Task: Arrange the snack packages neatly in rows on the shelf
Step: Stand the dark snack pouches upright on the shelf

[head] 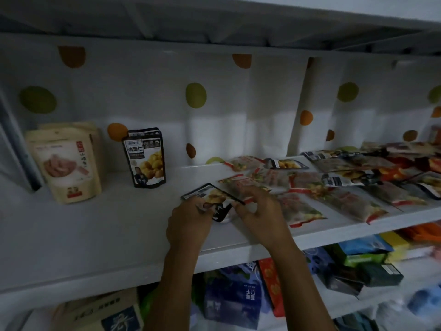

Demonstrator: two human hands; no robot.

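Observation:
A black chestnut pouch (pixel 212 195) lies tilted on the white shelf (pixel 95 223), and both hands grip its near end. My left hand (pixel 188 218) pinches the lower left corner; my right hand (pixel 260 211) pinches the lower right edge. Two black chestnut pouches (pixel 145 161) stand upright, one behind the other, at the back left. Beige pouches (pixel 66 163) stand upright further left. A loose pile of red-edged clear packages (pixel 334 197) and more black pouches (pixel 346 179) lies flat across the right half of the shelf.
A dotted white sheet (pixel 214 103) covers the back wall. The shelf above (pixel 214 25) hangs low overhead. A lower shelf holds blue bags (pixel 233 302), green and dark boxes (pixel 372 271) and a brown box (pixel 100 314).

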